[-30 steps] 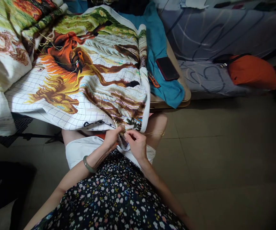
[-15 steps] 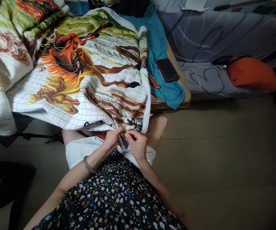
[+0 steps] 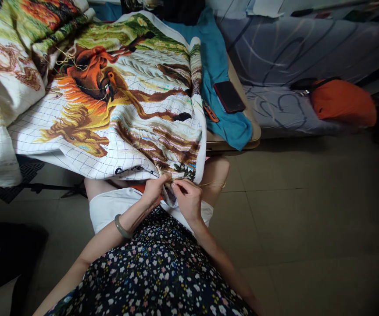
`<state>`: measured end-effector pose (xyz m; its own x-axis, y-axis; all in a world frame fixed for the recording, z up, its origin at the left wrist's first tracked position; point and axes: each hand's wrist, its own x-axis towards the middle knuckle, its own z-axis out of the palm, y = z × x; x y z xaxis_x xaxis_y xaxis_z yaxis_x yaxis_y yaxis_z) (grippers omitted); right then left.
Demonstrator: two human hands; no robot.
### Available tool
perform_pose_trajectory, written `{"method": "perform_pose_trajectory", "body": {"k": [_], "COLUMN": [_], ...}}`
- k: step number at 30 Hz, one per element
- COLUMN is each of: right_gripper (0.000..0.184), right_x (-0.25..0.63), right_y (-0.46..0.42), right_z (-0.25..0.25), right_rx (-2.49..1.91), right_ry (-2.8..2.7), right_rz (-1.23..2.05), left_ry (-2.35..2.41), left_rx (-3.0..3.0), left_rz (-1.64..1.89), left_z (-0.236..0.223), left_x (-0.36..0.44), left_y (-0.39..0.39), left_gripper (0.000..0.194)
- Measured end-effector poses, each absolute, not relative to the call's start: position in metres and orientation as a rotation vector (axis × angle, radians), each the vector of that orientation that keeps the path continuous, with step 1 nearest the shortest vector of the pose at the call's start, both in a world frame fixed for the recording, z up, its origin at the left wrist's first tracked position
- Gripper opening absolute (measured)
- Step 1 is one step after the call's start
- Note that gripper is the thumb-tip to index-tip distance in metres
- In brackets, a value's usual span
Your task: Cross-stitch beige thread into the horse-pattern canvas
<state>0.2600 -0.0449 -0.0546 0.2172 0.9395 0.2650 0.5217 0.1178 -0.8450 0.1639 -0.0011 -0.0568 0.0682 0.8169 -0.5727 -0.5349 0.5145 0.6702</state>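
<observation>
A large cross-stitch cloth [image 3: 91,164], embroidered with horses and brown and green ground, spreads from the table down to my lap. My left hand [image 3: 155,188], with a bangle [image 3: 123,226] at the wrist, is closed on the gathered near edge of that cloth. Right beside it, my right hand [image 3: 188,197] pinches thumb and forefinger together at the same edge; whatever lies between the fingertips is too small to make out. A yellowish thread [image 3: 214,184] trails rightward from near my right hand across the knee. More loose threads [image 3: 71,59] lie on the upper part of the cloth.
On a teal cloth [image 3: 217,52] to the right lie a dark phone [image 3: 229,96] and an orange-handled cutter [image 3: 211,112]. Beyond it, an orange bag [image 3: 344,102] rests on a grey patterned sofa [image 3: 275,103]. Tiled floor [image 3: 291,210] extends at the right.
Both hands keep the same hold at the cloth's near edge. The view has shifted very slightly; nothing else visibly moves.
</observation>
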Motion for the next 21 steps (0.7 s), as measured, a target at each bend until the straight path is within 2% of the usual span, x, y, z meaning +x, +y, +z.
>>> {"method": "perform_pose_trajectory", "body": {"k": [11, 16, 19, 21], "right_gripper": [0.016, 0.007, 0.021, 0.02], "right_x": [0.261, 0.256, 0.255, 0.256], "right_y": [-0.043, -0.043, -0.038, -0.033], "right_z": [-0.055, -0.056, -0.054, -0.05], "right_rx": [-1.531, -1.562, -1.558, -1.576], "right_ry": [-1.515, -1.192, -1.122, -1.214], "right_rz": [0.413, 0.655, 0.825, 0.897], "left_ry": [1.088, 1.048, 0.978, 0.943], "left_rx": [0.327, 0.338, 0.357, 0.371], "left_rz": [1.07, 1.027, 1.064, 1.077], "left_z": [-0.057, -0.06, -0.065, -0.069], "left_x": [0.163, 0.161, 0.159, 0.157], "left_y": [0.001, -0.002, -0.006, -0.007], "left_gripper": [0.019, 0.026, 0.032, 0.033]}}
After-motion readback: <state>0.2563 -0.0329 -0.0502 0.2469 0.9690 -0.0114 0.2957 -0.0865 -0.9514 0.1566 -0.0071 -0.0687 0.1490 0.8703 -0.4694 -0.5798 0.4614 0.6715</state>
